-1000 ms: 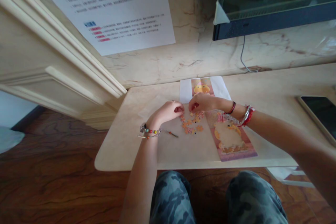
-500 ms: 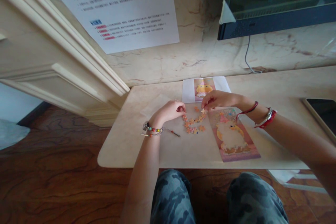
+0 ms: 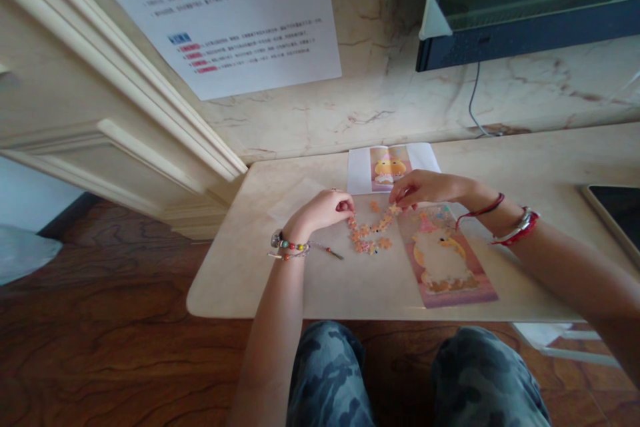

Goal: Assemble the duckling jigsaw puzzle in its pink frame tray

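Several small orange and pink puzzle pieces (image 3: 369,233) lie loose on a pale marble table (image 3: 250,260). My left hand (image 3: 324,208) rests curled at their left edge, fingertips pinched together on something I cannot make out. My right hand (image 3: 419,188) reaches in from the right, its fingers pinched on a puzzle piece at the top right of the pile. Just right of the pieces lies a pink puzzle board (image 3: 447,259) with a yellow chick outline. Behind the hands lies a paper sheet (image 3: 387,167) with the chick picture.
A dark tablet (image 3: 619,213) lies at the table's right edge. A black-framed screen (image 3: 525,33) with a hanging cable sits on the marble wall, beside a printed notice (image 3: 235,13). Wooden floor (image 3: 100,347) lies left and below. My camouflage-trousered knees (image 3: 330,380) are under the table.
My right hand moved from the middle of the pile up and to the right, toward the board's top corner. The left hand stayed nearly still. The view shifted slightly.
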{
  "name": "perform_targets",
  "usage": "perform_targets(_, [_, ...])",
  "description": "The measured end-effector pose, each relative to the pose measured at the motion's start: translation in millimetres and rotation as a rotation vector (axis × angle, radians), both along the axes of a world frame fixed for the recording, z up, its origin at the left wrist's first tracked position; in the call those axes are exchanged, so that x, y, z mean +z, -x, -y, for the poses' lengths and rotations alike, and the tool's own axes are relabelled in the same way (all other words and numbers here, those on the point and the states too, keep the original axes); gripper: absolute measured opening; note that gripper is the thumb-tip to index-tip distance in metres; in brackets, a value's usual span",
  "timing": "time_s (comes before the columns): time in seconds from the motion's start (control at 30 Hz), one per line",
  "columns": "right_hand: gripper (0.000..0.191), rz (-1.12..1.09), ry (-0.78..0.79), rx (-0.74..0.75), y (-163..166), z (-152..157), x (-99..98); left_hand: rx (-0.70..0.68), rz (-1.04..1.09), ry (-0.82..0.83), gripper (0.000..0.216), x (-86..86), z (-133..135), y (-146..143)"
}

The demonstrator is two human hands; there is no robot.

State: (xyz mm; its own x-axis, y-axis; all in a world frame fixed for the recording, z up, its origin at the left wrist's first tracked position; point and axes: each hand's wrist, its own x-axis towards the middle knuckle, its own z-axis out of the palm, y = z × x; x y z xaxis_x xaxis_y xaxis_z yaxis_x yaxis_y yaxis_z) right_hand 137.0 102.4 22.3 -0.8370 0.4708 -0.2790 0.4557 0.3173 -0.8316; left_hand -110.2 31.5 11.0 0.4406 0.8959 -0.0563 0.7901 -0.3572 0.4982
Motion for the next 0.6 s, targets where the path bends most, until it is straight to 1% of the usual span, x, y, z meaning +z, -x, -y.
perform_targets(0.13, [0.028,-0.080,0.137,-0.054,-7,7,1.0,0.000,-0.008,-0.004,0.006,0.0,0,0])
perform_targets(0.2, [0.033,-0.098,0.155,-0.064,-15,11,2.5,-0.003,-0.010,-0.004,0.006,0.4,0,1])
perform_targets(0.3, [0.034,-0.060,0.074,-0.046,-35,17,4.6,-0.018,-0.035,-0.046,0.006,3.4,1,0])
perform_targets(0.4, [0.024,0.032,-0.011,-0.076,-59,23,4.8,-0.054,-0.085,-0.207,0.009,8.9,8,-10])
perform_targets(0.5, [0.022,0.099,-0.053,-0.109,-76,32,3.5,-0.138,-0.071,-0.374,0.016,12.5,20,-33])
perform_targets(0.6, [0.023,0.102,-0.083,-0.125,-81,41,2.9,-0.333,-0.061,-0.438,0.018,10.8,32,-60])
